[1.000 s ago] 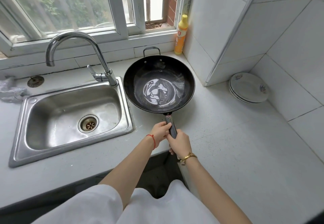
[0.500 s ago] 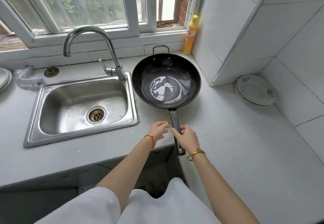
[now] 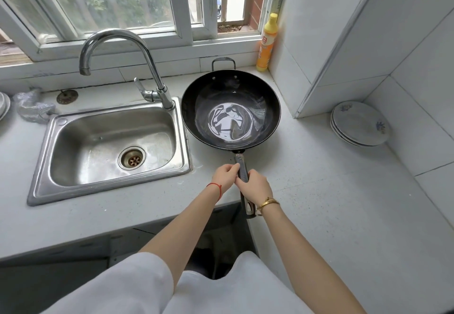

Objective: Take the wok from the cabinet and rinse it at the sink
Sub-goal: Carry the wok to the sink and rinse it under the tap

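A black wok sits on the white counter just right of the steel sink, with a shallow pool of water in its bottom. Its long handle points toward me, past the counter edge. My left hand pinches the handle from the left with curled fingers. Just behind it, my right hand wraps over the handle. The curved faucet stands at the sink's back right corner, its spout over the basin, and no water is running.
A yellow detergent bottle stands in the corner behind the wok. Stacked plates lie at the right against the tiled wall. A crumpled scrubber lies left of the sink. A dark cabinet opening is below the counter.
Half a second ago my left hand was off the handle and my right hand lay loosely on it; now both hold it again. The wok stays on the counter.
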